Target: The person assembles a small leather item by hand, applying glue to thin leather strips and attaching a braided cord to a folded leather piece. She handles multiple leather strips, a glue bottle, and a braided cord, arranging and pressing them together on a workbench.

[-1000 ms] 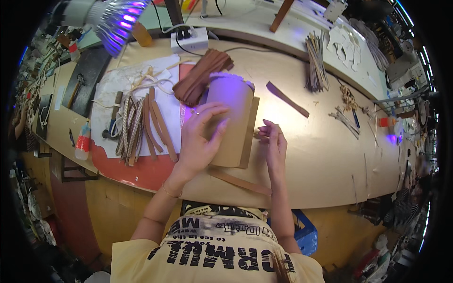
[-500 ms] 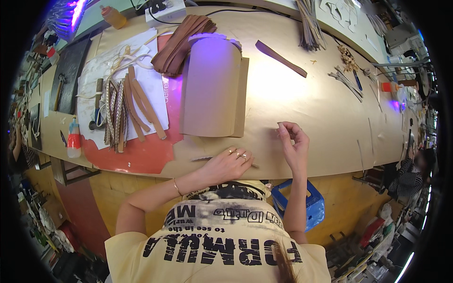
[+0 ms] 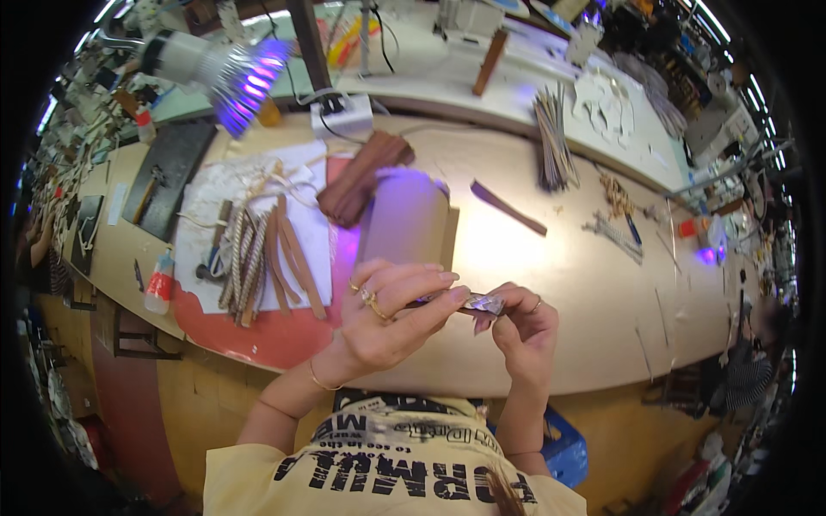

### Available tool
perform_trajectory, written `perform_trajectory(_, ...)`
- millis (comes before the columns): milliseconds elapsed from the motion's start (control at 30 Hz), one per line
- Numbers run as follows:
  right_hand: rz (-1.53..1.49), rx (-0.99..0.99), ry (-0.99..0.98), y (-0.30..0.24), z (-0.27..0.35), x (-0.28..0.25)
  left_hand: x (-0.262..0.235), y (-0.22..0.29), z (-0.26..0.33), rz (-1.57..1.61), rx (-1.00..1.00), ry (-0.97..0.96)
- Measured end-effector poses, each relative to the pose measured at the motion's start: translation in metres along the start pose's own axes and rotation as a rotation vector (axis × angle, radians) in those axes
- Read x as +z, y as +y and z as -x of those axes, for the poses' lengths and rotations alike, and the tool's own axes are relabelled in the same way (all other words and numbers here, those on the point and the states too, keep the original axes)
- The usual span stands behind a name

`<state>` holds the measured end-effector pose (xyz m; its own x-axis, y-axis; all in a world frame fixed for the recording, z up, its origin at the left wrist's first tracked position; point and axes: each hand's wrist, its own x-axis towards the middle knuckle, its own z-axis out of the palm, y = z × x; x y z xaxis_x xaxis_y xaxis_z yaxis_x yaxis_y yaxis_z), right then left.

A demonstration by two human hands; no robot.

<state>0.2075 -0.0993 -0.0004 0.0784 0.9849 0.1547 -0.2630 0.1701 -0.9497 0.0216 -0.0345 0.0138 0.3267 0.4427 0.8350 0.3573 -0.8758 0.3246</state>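
Note:
In front of my chest, both hands hold a short braided strap [image 3: 483, 304] with a silvery woven face. My left hand [image 3: 379, 318] pinches it between thumb and fingers, covering most of its length. At the strap's right end, my right hand [image 3: 527, 331] grips with thumb and forefinger. Just beyond them stands a tan rounded form [image 3: 409, 219] with a scalloped top rim, partly hidden by my left fingers. A bundle of brown leather strips [image 3: 366, 179] leans beside it. Further left lie several braided straps [image 3: 244, 268] and plain brown strips [image 3: 298, 262].
Under the straps are a white sheet [image 3: 194, 249] and a red mat [image 3: 215, 328]. A lit lamp [image 3: 249, 86] hangs over the far left. One brown strip [image 3: 508, 208] and a bundle of thin strips [image 3: 553, 142] lie far right. A blue stool [image 3: 564, 451] stands below the table edge.
My hands have risen from the table's near edge and come together, the right one now also on the strap. The view has tilted up, bringing the lamp into sight.

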Motion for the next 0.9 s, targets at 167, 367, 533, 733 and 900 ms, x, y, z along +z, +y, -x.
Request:
perform_trajectory(167, -0.094, -0.063, -0.054, -0.014, -0.032, 0.027, -0.009, -0.022, -0.015, -0.153, 0.114, 0.025)
perform_trajectory(367, 0.143, -0.086, 0.074, -0.014, -0.051, 0.042, -0.004, -0.042, -0.014, -0.227, 0.071, 0.057)
perform_trajectory(533, 0.254, -0.123, 0.053, -0.009, -0.069, 0.044, -0.001, -0.058, -0.012, -0.191, 0.017, 0.067)
perform_trajectory(733, 0.283, -0.148, 0.033, -0.009, -0.094, 0.048, -0.007, -0.062, -0.026, 0.168, -0.253, 0.034)
perform_trajectory(900, 0.486, -0.273, -0.043, -0.010, -0.106, 0.055, -0.018, -0.070, -0.038, 0.137, -0.270, 0.017)
